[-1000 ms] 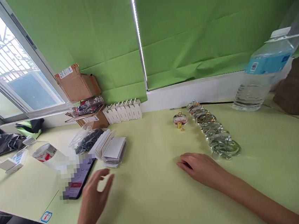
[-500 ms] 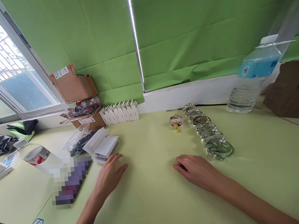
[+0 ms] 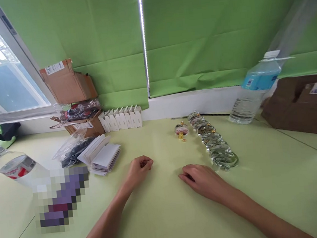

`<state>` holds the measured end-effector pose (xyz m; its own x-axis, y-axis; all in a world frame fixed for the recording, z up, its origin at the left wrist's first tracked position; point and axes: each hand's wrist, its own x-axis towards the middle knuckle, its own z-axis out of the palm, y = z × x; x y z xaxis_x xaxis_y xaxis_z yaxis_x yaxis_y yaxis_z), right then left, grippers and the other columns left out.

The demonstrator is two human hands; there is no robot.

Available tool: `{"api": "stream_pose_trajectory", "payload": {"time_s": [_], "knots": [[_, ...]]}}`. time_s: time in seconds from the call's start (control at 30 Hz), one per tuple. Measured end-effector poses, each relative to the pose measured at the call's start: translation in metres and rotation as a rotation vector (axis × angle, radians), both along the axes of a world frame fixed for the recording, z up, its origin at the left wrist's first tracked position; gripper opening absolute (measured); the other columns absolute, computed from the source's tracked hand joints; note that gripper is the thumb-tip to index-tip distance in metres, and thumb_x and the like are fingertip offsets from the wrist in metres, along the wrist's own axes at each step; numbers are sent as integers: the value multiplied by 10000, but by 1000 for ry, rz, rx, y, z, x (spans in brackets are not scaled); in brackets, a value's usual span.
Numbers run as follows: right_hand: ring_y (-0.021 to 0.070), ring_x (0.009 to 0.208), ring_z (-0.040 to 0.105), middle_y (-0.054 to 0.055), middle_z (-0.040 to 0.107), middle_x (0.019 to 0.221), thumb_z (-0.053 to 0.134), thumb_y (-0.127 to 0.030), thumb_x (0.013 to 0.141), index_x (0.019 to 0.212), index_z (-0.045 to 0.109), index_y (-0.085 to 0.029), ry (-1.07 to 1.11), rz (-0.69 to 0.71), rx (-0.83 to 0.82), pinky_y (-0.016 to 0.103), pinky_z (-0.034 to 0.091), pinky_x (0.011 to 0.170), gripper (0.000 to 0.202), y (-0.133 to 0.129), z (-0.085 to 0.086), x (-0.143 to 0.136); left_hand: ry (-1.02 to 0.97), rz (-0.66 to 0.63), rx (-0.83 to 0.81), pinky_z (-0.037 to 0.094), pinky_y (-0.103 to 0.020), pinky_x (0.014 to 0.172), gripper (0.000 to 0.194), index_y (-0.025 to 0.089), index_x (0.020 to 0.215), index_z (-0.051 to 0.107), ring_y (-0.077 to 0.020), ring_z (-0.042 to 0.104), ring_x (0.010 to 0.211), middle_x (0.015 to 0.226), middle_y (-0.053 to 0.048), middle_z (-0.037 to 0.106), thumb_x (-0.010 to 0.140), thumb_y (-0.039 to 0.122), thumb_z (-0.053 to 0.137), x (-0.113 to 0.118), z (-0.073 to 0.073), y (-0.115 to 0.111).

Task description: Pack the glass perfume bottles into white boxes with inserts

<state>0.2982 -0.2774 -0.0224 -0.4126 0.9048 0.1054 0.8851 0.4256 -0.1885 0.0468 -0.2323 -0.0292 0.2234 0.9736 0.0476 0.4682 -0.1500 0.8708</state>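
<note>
My left hand (image 3: 138,170) rests on the table with its fingers curled in, and nothing shows in it. My right hand (image 3: 199,176) lies on the table too, loosely closed with no object visible. Close beyond the right hand stands a row of round clear glass bottles (image 3: 216,141), some with gold necks. Apart from the row is one round bottle with a pinkish tint (image 3: 181,128). A small gold cap (image 3: 180,135) and a tiny gold piece (image 3: 184,140) lie before it. Left of my left hand is a stack of flat white cartons (image 3: 105,157).
Upright white boxes (image 3: 122,120) line the wall beside stacked brown cardboard boxes (image 3: 68,82). A plastic bag with dark contents (image 3: 76,153) and a labelled clear bottle (image 3: 20,168) are left. At right stand a large water bottle (image 3: 252,91) and a brown package (image 3: 300,107).
My left hand has moved right, away from the white cartons, and its fingers have curled in. My right hand stays in about the same place. The view has shifted slightly.
</note>
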Motion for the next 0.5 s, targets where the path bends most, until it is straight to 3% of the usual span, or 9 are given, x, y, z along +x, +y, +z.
{"api": "stream_pose_trajectory", "payload": {"time_s": [0.3,0.5], "knots": [[143,648,572,22,657,739,374,-382,947,672,543,-184,-25,-28,-7,278,214,548,379,-4,7,-3,36,-17,22,413,-244,599,380,159,846,647,-143,550,642,709,-33,635,820,514,516,-6,-4,-6],[167,740,618,56,694,831,375,-380,945,770,622,-174,-64,-11,0,271,285,587,366,-8,14,-3,46,-18,7,427,-249,584,437,170,843,644,-159,561,633,687,-27,633,781,586,526,-5,0,-9]]}}
